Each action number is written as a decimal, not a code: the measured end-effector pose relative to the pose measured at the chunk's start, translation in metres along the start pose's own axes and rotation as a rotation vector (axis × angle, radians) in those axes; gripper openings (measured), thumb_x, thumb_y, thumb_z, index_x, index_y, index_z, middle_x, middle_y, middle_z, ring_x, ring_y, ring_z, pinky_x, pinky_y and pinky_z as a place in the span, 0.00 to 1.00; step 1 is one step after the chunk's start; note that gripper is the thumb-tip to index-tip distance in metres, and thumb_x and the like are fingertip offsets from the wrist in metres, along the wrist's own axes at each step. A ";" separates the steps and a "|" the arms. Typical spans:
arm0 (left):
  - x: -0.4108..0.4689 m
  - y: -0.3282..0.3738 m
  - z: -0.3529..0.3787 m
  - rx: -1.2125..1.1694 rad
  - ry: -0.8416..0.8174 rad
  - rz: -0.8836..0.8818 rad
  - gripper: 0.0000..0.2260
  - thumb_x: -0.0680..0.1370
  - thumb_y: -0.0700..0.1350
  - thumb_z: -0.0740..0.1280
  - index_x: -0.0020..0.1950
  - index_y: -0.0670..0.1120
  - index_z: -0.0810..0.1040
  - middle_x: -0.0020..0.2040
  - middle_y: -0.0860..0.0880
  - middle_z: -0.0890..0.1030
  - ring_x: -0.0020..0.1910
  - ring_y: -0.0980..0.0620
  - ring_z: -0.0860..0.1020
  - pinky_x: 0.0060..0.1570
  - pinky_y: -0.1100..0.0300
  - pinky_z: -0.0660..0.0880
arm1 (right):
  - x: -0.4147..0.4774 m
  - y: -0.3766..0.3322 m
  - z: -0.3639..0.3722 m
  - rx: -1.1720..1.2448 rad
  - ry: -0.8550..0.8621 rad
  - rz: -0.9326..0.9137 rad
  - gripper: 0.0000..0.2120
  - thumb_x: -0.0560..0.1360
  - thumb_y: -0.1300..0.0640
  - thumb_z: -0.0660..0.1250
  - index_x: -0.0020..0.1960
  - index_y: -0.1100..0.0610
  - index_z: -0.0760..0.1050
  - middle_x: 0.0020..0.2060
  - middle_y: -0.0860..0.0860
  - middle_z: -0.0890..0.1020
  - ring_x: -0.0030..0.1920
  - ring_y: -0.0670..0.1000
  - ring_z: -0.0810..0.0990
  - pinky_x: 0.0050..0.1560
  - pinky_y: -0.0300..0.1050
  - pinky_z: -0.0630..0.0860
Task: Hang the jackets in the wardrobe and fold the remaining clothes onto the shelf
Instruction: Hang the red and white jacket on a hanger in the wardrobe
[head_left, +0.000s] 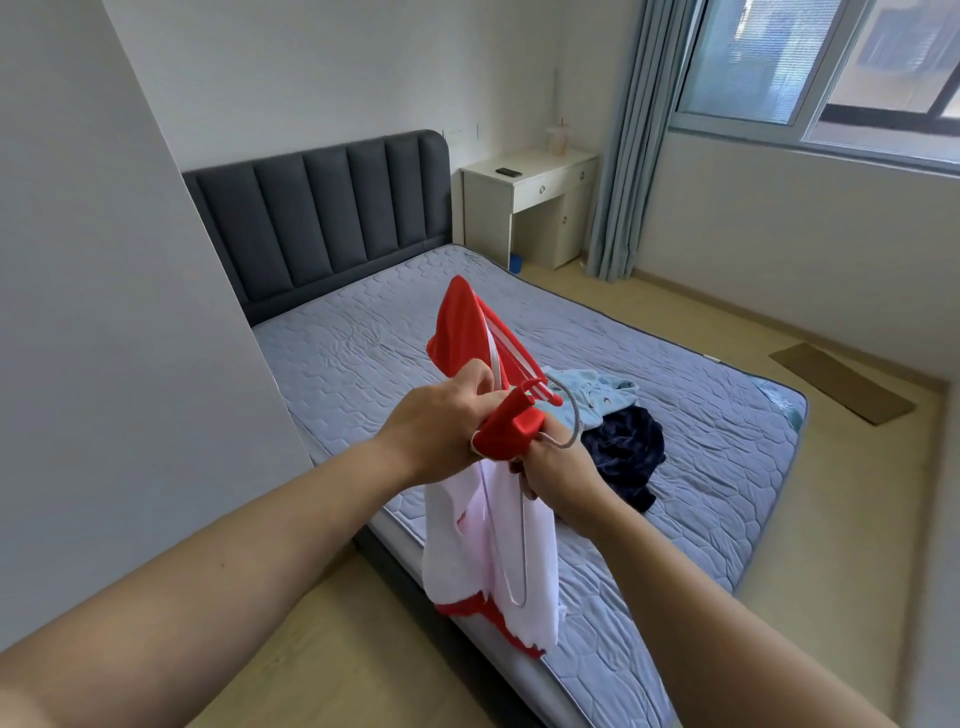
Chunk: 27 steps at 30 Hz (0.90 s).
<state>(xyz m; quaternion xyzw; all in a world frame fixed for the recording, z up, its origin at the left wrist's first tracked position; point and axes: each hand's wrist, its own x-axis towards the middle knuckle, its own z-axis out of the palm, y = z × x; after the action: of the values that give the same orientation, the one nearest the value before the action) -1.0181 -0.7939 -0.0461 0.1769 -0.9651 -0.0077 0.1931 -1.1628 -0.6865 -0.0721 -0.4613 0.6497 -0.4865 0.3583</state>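
At frame centre, above the bed's (363, 338) edge, the left hand (441, 421) grips the red-and-white jacket (465, 322) at its collar. The right hand (558, 467) clasps the wire hanger (576, 423) and white cloth. Seat both shoulders evenly on the hanger before carrying it off.

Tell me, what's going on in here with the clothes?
A person stands beside the bed and holds up a red and white jacket in both hands. The left hand grips the red top of the jacket, while the right hand holds a wire hanger that is partly inside it. A light blue garment and a dark navy garment lie unfolded on the mattress.
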 end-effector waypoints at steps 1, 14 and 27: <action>0.002 -0.002 0.001 0.053 0.074 0.026 0.17 0.76 0.52 0.73 0.63 0.54 0.74 0.57 0.46 0.73 0.51 0.46 0.77 0.47 0.44 0.80 | 0.000 -0.001 -0.002 0.020 -0.004 0.002 0.09 0.69 0.59 0.58 0.42 0.54 0.77 0.28 0.48 0.77 0.26 0.45 0.72 0.27 0.41 0.69; 0.011 -0.011 0.006 -0.119 0.073 0.031 0.27 0.73 0.73 0.66 0.38 0.49 0.79 0.32 0.55 0.75 0.30 0.56 0.73 0.37 0.64 0.67 | -0.003 0.036 -0.035 -0.344 0.137 0.261 0.09 0.70 0.59 0.67 0.48 0.49 0.79 0.35 0.47 0.86 0.34 0.46 0.82 0.39 0.46 0.80; 0.012 -0.009 -0.020 -0.068 0.289 -0.005 0.15 0.75 0.58 0.68 0.37 0.50 0.72 0.31 0.54 0.73 0.30 0.53 0.70 0.44 0.56 0.66 | -0.017 0.081 -0.032 -0.386 0.213 0.430 0.06 0.72 0.54 0.69 0.39 0.54 0.75 0.32 0.50 0.81 0.34 0.52 0.79 0.37 0.47 0.76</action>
<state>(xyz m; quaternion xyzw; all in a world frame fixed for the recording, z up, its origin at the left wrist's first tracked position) -1.0180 -0.8051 -0.0243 0.1719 -0.9259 -0.0153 0.3361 -1.2072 -0.6525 -0.1409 -0.3191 0.8467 -0.3128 0.2888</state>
